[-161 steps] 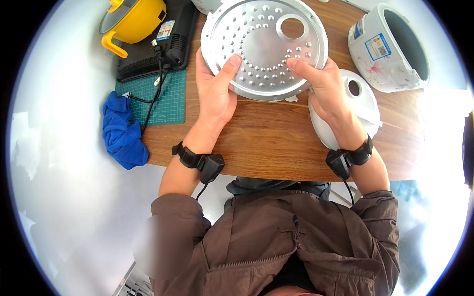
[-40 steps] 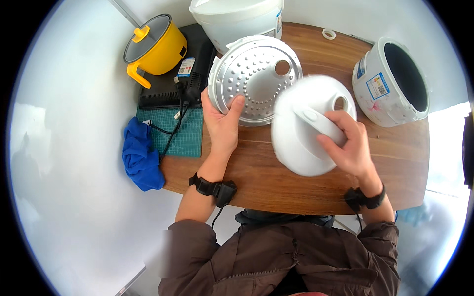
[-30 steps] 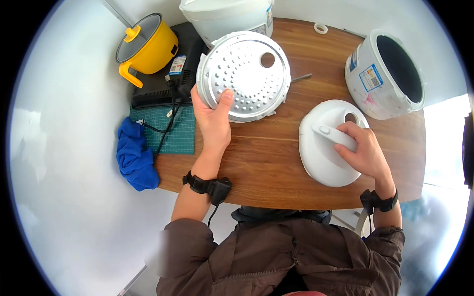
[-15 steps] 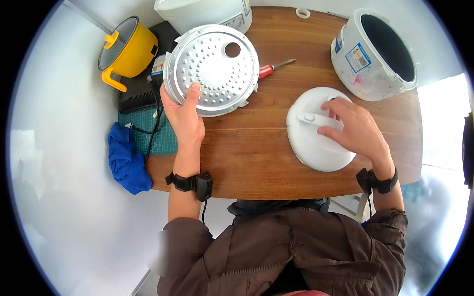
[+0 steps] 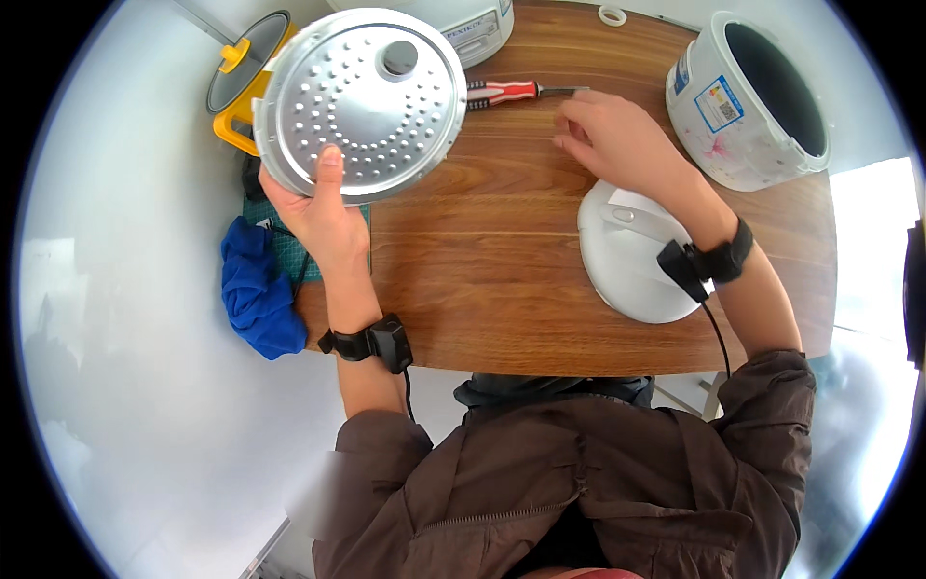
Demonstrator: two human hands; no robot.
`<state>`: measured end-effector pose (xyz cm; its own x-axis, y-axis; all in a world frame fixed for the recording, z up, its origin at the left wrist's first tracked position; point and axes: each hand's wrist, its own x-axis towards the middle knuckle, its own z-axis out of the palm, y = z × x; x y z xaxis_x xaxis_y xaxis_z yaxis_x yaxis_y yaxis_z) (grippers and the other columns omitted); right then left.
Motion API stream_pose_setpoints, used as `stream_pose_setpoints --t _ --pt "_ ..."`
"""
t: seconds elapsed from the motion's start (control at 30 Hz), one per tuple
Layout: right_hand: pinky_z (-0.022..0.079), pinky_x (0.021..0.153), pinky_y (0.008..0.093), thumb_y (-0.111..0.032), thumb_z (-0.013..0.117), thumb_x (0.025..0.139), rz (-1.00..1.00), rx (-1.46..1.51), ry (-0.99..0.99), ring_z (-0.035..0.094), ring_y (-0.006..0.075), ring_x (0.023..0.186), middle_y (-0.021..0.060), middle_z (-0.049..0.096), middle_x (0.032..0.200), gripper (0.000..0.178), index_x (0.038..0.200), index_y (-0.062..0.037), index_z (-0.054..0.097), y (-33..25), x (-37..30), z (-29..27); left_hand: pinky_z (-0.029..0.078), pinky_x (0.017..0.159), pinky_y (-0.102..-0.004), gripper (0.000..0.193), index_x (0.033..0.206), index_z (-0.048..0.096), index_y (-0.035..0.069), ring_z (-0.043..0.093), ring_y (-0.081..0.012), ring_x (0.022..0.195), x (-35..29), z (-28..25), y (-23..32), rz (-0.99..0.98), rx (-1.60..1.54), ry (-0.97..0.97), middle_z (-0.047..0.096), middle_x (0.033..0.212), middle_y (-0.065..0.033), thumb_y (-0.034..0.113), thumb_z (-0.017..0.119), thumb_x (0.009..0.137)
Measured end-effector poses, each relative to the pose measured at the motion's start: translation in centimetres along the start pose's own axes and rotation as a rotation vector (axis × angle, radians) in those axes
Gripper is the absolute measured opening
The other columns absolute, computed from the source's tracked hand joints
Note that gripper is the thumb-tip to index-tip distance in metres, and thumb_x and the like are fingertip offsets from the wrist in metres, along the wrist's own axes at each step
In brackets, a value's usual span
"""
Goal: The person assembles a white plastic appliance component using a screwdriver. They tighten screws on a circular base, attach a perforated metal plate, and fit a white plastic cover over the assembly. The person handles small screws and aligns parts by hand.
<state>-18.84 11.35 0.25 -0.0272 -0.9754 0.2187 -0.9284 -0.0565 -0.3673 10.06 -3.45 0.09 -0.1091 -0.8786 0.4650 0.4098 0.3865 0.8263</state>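
My left hand [image 5: 320, 217] grips the rim of a round silver inner lid [image 5: 371, 106] with a dimpled face and one round hole, thumb laid on the face. The lid is held up above the table's left side. My right hand [image 5: 622, 140] is over the table with loosely curved fingers and nothing visible in it. Its fingertips are close to the shaft of a red, white and black screwdriver [image 5: 506, 93], though I cannot tell if they touch. Partly beneath my right forearm lies a white domed lid [image 5: 617, 265] with a raised handle.
A white rice cooker body [image 5: 709, 145] stands at the far right with a dark interior. Another white appliance [image 5: 482, 34], a yellow pot [image 5: 231, 125] and a tape roll [image 5: 612, 15] are at the back. A blue cloth [image 5: 256, 289] and green cutting mat [image 5: 357, 227] sit left.
My right hand has left the white lid's handle and reached away toward the screwdriver. My left hand has moved the silver inner lid left and farther away.
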Motion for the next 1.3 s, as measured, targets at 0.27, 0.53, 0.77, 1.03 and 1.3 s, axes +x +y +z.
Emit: stream_pose_setpoints --t 0.27,0.53,0.77,1.03,1.3 --pt "0.056 0.078 0.0465 -0.011 0.066 0.087 -0.168 -0.16 -0.117 0.068 0.0364 0.092 0.0158 0.07 0.094 0.011 0.091 -0.0025 0.07 -1.0 5.7 2.7 0.05 0.105 -0.0421 0.049 0.138 0.046 0.006 0.055 -0.0219 0.123 1.3 -1.6 1.6 -0.039 -0.14 0.156 0.055 0.134 -0.0106 0.001 0.066 0.093" --pt "0.054 0.08 0.0443 -0.009 0.067 0.084 -0.068 -0.132 -0.227 0.068 0.0362 0.091 0.0161 0.072 0.092 0.016 0.097 -0.0021 0.072 -1.3 9.6 2.2 0.048 0.109 -0.0427 0.052 0.141 0.044 0.006 0.056 -0.0229 0.124 1.8 -2.9 1.1 -0.092 -0.295 0.163 0.056 0.136 -0.0117 0.001 0.066 0.093" --pt "0.055 0.077 0.0419 -0.009 0.069 0.081 0.034 -0.136 -0.253 0.07 0.0343 0.085 0.016 0.073 0.089 0.017 0.095 -0.0018 0.074 3.9 7.7 -1.1 0.047 0.11 -0.0423 0.051 0.141 0.047 0.006 0.056 -0.0221 0.124 1.8 -2.9 0.9 -0.124 -0.33 0.18 0.056 0.137 -0.0106 0.001 0.065 0.094" --pt "0.056 0.078 0.0406 -0.003 0.07 0.08 -0.049 -0.213 -0.268 0.07 0.0342 0.085 0.0162 0.073 0.089 0.014 0.093 -0.0013 0.075 4.6 6.5 -0.4 0.047 0.11 -0.0427 0.053 0.143 0.045 0.008 0.055 -0.0226 0.125 1.7 -2.7 0.5 -0.124 -0.343 0.163 0.056 0.138 -0.0102 0.0 0.065 0.094" --pt "0.056 0.08 0.0421 -0.002 0.069 0.08 -0.021 -0.264 -0.296 0.069 0.0353 0.089 0.0177 0.072 0.091 0.014 0.093 -0.0015 0.074 3.9 6.3 0.2 0.047 0.109 -0.0419 0.056 0.142 0.044 0.01 0.055 -0.0231 0.125 1.0 -1.8 -0.1 -0.245 -0.393 0.107 0.056 0.136 -0.0092 -0.002 0.065 0.092"
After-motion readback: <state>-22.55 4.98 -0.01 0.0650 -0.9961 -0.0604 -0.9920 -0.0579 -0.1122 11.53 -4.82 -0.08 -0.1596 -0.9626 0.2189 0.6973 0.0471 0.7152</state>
